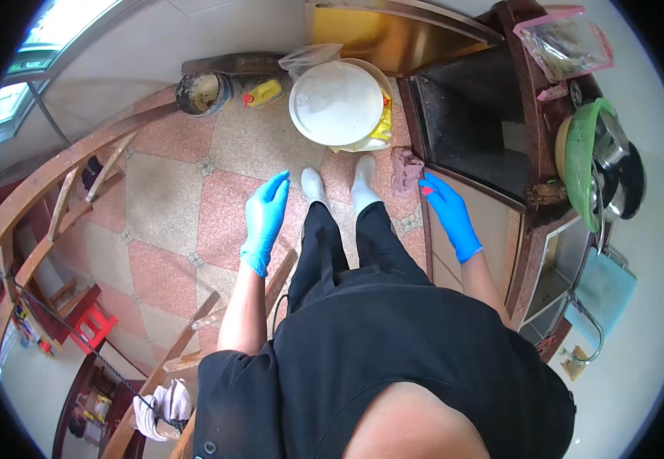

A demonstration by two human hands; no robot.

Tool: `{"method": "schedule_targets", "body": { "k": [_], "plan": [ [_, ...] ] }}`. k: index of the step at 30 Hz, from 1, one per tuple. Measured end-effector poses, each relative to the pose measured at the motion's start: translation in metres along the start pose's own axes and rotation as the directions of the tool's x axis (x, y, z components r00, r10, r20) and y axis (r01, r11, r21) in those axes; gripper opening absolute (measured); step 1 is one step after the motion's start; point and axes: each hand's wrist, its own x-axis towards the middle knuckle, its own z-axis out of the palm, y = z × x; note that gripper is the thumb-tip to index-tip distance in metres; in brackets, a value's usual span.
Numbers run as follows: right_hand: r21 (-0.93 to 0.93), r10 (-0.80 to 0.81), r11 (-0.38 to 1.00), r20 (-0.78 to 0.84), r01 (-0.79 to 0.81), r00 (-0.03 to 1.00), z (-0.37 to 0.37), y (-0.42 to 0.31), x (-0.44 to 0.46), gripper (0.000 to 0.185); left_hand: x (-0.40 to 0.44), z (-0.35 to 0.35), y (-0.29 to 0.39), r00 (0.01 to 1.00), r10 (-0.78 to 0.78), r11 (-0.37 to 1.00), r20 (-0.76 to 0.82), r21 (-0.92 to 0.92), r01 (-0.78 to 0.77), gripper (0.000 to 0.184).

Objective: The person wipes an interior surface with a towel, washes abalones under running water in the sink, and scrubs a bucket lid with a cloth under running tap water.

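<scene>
My left hand (267, 218), in a blue glove, hangs over the tiled floor to the left of my legs. Its fingers are stretched out and nothing shows in it. On the other side, my right hand (452, 220), gloved the same, is beside the cabinet front with its fingers extended. A small red patch shows near its thumb; I cannot tell whether it is an object or part of the glove. Just past those fingertips lies a crumpled brownish-pink cloth (406, 170); whether they touch is unclear.
Ahead of my white boots (313, 186) stands a large white round lid (336, 102). Left of it are a yellow bottle (264, 93) and a dark bucket (200, 95). A green basin (581, 161) rests on the right counter. Wooden railing (64, 164) curves along the left.
</scene>
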Motion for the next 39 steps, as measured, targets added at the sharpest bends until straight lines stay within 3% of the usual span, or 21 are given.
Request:
{"method": "schedule_targets", "body": {
  "k": [2, 4, 10, 12, 15, 17, 18, 20, 23, 24, 26, 28, 32, 34, 36, 38, 39],
  "plan": [
    [0.014, -0.039, 0.999, 0.027, 0.039, 0.999, 0.006, -0.008, 0.036, 0.041, -0.005, 0.002, -0.015, 0.999, -0.034, 0.998, -0.037, -0.053, 0.032, 0.029],
    [0.077, 0.087, 0.992, 0.136, -0.098, 0.987, 0.019, -0.026, 0.082, 0.042, -0.012, 0.006, -0.024, 0.994, -0.062, 0.993, -0.085, -0.108, 0.053, 0.029],
    [0.384, 0.106, 0.889, 0.359, -0.25, 0.927, 0.084, -0.048, 0.251, 0.046, -0.051, 0.015, -0.036, 0.942, -0.322, 0.922, -0.095, -0.26, 0.288, 0.03],
    [0.384, 0.169, 0.862, 0.396, -0.33, 0.902, 0.109, -0.059, 0.305, 0.05, -0.064, 0.026, -0.05, 0.899, -0.424, 0.875, -0.114, -0.31, 0.373, 0.03],
    [0.29, 0.249, 0.883, 0.377, -0.369, 0.892, 0.146, -0.06, 0.389, 0.056, -0.085, 0.038, -0.065, 0.863, -0.48, 0.845, -0.159, -0.35, 0.406, 0.029],
    [0.262, 0.364, 0.872, 0.218, -0.414, 0.906, 0.169, -0.062, 0.427, 0.065, -0.099, 0.048, -0.07, 0.823, -0.542, 0.789, -0.169, -0.438, 0.429, 0.029],
    [0.259, 0.366, 0.87, 0.23, -0.419, 0.902, 0.179, -0.061, 0.438, 0.065, -0.108, 0.053, -0.073, 0.805, -0.564, 0.774, -0.182, -0.456, 0.439, 0.029],
    [0.321, 0.537, 0.765, 0.161, -0.558, 0.828, 0.195, -0.064, 0.457, 0.064, -0.119, 0.06, -0.074, 0.772, -0.606, 0.756, -0.189, -0.438, 0.486, 0.028],
    [0.451, 0.425, 0.753, 0.223, -0.479, 0.877, 0.211, -0.003, 0.518, 0.059, -0.127, 0.07, -0.079, 0.741, -0.644, 0.721, -0.19, -0.476, 0.504, 0.028],
    [0.452, 0.429, 0.75, 0.223, -0.483, 0.875, 0.211, 0.0, 0.514, 0.059, -0.128, 0.072, -0.078, 0.728, -0.662, 0.697, -0.177, -0.504, 0.511, 0.027],
    [0.642, 0.357, 0.681, 0.132, -0.354, 0.925, 0.203, 0.003, 0.482, 0.046, -0.12, 0.069, -0.068, 0.737, -0.654, 0.706, -0.171, -0.488, 0.513, 0.028],
    [0.506, 0.196, 0.834, 0.1, -0.22, 0.975, 0.191, 0.001, 0.436, 0.035, -0.108, 0.066, -0.061, 0.775, -0.61, 0.74, -0.165, -0.469, 0.482, 0.029],
    [0.609, -0.01, 0.768, 0.322, -0.199, 0.947, 0.142, -0.028, 0.307, 0.038, -0.069, 0.053, -0.045, 0.851, -0.508, 0.809, -0.132, -0.412, 0.419, 0.03],
    [0.667, -0.052, 0.693, 0.426, -0.275, 0.903, 0.11, -0.013, 0.266, 0.046, -0.048, 0.05, -0.039, 0.881, -0.465, 0.828, -0.091, -0.396, 0.396, 0.033],
    [0.687, -0.086, 0.695, 0.37, -0.211, 0.925, 0.084, -0.047, 0.196, 0.044, -0.025, 0.044, -0.017, 0.93, -0.367, 0.756, -0.01, -0.586, 0.292, 0.04],
    [0.705, -0.129, 0.695, 0.312, -0.139, 0.941, 0.064, -0.054, 0.157, 0.041, -0.006, 0.041, 0.008, 0.918, -0.365, 0.524, 0.154, -0.781, 0.34, 0.058],
    [0.756, -0.153, 0.617, 0.386, -0.217, 0.91, 0.048, -0.044, 0.146, 0.044, 0.006, 0.045, 0.012, 0.895, -0.351, 0.337, 0.276, -0.855, 0.395, 0.066]
  ]
}}
